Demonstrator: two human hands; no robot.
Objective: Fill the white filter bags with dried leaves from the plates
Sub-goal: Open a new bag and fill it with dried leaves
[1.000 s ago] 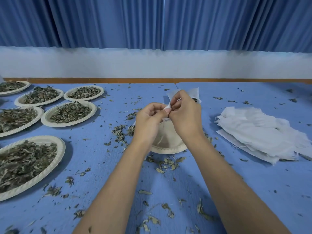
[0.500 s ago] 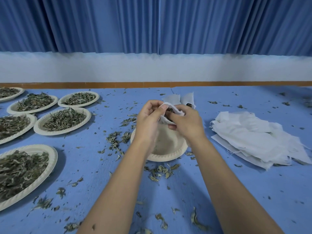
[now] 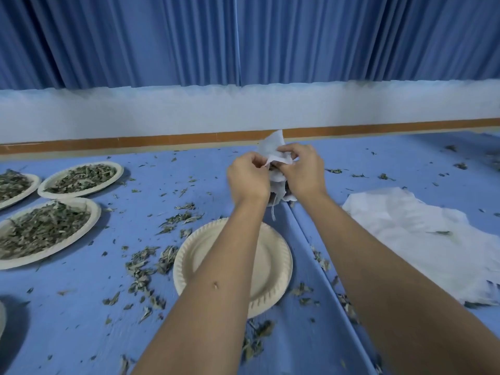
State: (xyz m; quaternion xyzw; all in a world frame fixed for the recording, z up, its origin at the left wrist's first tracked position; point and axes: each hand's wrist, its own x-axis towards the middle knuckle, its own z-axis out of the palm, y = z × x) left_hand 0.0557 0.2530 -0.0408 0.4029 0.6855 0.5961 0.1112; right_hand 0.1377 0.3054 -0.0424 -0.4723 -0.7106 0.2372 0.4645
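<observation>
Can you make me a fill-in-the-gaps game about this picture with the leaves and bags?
The left hand and right hand both grip one filter bag, coloured ____.
The middle plate is ____.
The pile of spare bags lies on the person's ____ side.
The plates of leaves sit on the person's ____ side.
Missing words: white, empty, right, left.

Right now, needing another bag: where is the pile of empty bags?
Head view: the pile of empty bags lies on the blue table, right of the empty plate.
</observation>
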